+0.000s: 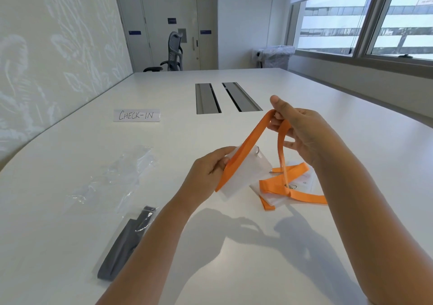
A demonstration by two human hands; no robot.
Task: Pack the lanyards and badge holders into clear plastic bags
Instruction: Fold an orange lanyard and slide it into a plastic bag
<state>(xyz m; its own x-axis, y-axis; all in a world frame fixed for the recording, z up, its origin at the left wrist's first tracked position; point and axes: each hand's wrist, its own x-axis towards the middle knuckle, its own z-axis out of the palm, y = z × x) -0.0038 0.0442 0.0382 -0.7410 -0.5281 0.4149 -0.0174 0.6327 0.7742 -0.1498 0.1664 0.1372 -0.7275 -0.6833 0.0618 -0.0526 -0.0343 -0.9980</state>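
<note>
Head view: a wide white curved conference table point(234, 258) fills most of the frame, with two grey recessed cable troughs point(225, 97) set side by side in its middle. A grey mesh office chair point(172, 53) stands at the far end, before a closed pale door point(168, 21).

Left of centre on the table lies a crumpled empty clear plastic bag point(112, 178). Nearer the camera, a dark grey lanyard sealed in a clear bag point(127, 241) lies flat, partly behind the left forearm.

Right hand point(297, 136) is raised above the table, fingers curled, pinching the top of the loop of an orange fabric lanyard point(253, 140). One run of the strap slopes down-left to the left hand; the other hangs nearly straight down toward the pile below.

Left hand point(210, 171) is lower, thumb on top, gripping a clear rectangular plastic badge holder point(248, 176) along with the strap's lower end. The holder is tilted, clear of the table, a small metal ring at its top edge.

The hands are well apart, joined by the strap.

Under the right wrist, a pile of further orange lanyards with clear badge holders point(285, 187) rests on the table.

A small white paper sign lettered "CHECK-IN" point(137, 115) lies flat left of the troughs.
</note>
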